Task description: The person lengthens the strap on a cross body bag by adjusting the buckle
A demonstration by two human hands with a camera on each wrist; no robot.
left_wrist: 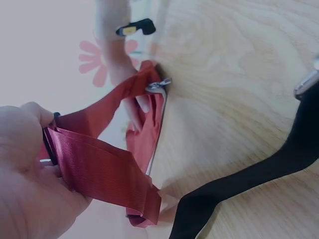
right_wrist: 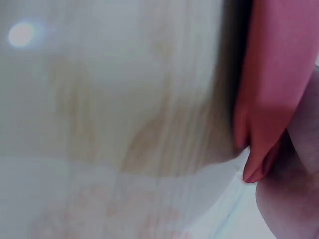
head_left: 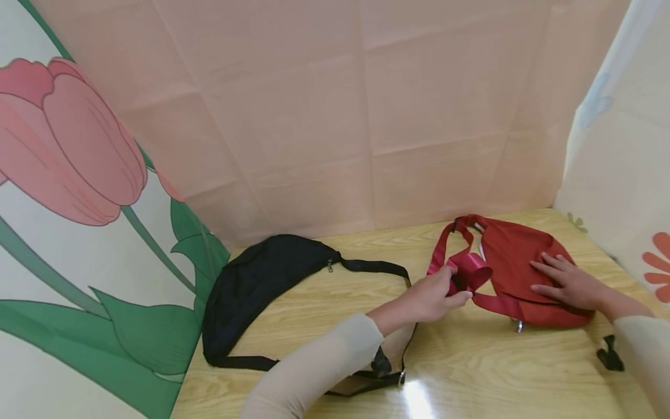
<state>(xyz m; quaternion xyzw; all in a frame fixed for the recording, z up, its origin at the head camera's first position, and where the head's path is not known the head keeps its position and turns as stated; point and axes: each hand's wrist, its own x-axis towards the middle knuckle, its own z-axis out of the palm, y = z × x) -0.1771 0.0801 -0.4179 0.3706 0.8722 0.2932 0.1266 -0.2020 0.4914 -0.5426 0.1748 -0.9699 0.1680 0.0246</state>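
A red waist bag (head_left: 523, 256) lies on the wooden table at the right. My left hand (head_left: 431, 297) grips its red strap (head_left: 473, 272), which folds into a loop above the fingers. The left wrist view shows the strap (left_wrist: 99, 172) running out of the left hand (left_wrist: 30, 174), with a dark slider partly hidden at the fingers. On the bag's front rests my right hand (head_left: 570, 283), fingers straight and spread. In the right wrist view, only part of the right hand (right_wrist: 289, 199) shows beside the red fabric (right_wrist: 276, 64).
A black waist bag (head_left: 262, 291) lies at the left, its black strap (head_left: 374, 266) looping toward my left forearm. Near my right sleeve is a black buckle (head_left: 610, 354). A pink cloth backdrop (head_left: 314, 116) stands behind the table (head_left: 471, 372).
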